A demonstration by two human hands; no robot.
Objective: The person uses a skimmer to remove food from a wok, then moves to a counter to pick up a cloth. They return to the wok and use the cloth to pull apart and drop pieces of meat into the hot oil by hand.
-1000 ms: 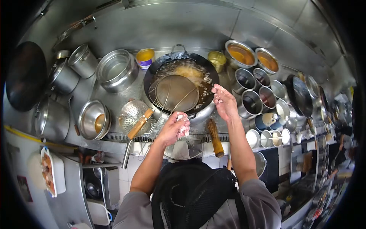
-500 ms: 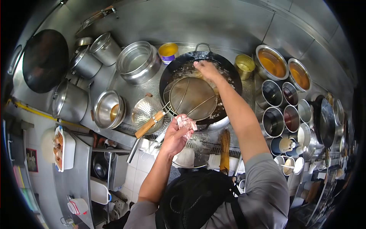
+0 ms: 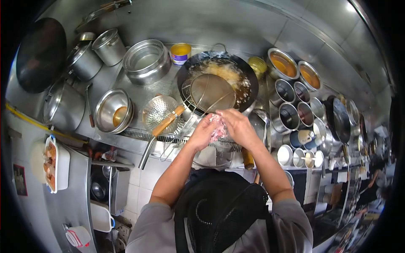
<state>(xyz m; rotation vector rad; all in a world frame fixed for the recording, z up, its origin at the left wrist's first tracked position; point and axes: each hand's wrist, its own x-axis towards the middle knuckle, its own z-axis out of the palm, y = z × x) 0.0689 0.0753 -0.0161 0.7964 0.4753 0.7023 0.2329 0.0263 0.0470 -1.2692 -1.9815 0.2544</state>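
Pale pink pieces of raw meat point(image 3: 218, 127) with a whitish coating lie between my two hands, just in front of the wok. My left hand point(image 3: 201, 135) is closed around them from the left. From the right, my right hand point(image 3: 239, 128) curls its fingers onto the same meat; its fingertips are partly hidden. Beyond the hands, oil foams in the black wok point(image 3: 250, 76), with small pale bits floating in it. A round mesh strainer point(image 3: 213, 93) lies over the wok's near side. Left of it is a perforated ladle point(image 3: 158, 113), crossed by a wooden handle point(image 3: 168, 121).
Steel pots point(image 3: 147, 63) and a bowl point(image 3: 113, 110) stand to the left, with a yellow-purple tin point(image 3: 180, 54) behind. Right of the wok are an open can point(image 3: 256, 65), a ladle point(image 3: 265, 120) and several containers of sauces point(image 3: 282, 65). A white tray point(image 3: 63, 164) sits lower left.
My right hand has come back from over the far side of the wok to the meat in my left hand. The oil now foams more at the far side. The view has shifted.
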